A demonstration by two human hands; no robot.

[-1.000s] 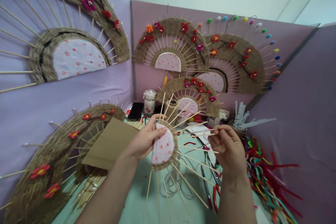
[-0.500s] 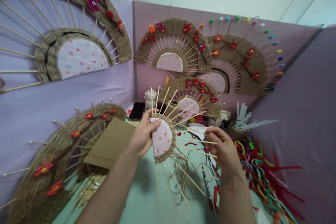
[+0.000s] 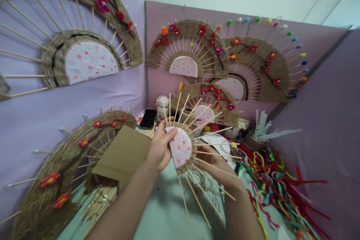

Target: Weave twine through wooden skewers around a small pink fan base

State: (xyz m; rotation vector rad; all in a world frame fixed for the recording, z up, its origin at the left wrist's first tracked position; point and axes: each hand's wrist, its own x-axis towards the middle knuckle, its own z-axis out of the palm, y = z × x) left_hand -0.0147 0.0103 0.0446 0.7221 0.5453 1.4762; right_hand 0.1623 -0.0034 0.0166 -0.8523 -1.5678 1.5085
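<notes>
My left hand [image 3: 162, 148] grips a half-round fan piece [image 3: 180, 147] by its straight side, thumb on the white face with pink spots. Twine is woven round the curved rim, and thin wooden sticks [image 3: 215, 154] spread out from it. Behind the right-hand sticks, my right hand [image 3: 215, 167] is at the woven rim with its fingers curled. The sticks and rim partly hide those fingertips, so what they pinch is unclear. Loose loops of twine [image 3: 209, 189] hang or lie below the piece, close to the right wrist.
Colourful pipe cleaners [image 3: 281, 183] are heaped at the right beside a cardboard tube of white strips [image 3: 254, 140]. Brown cardboard [image 3: 120, 153] and a bundle of sticks [image 3: 99, 198] lie left. Finished fans [image 3: 204, 32] with red flowers stand along the partitions. A phone [image 3: 147, 118] lies behind.
My right hand has moved left from the stick tips to the woven rim, passing behind the sticks. The fan piece, still in my left hand, has shifted slightly right and turned a little.
</notes>
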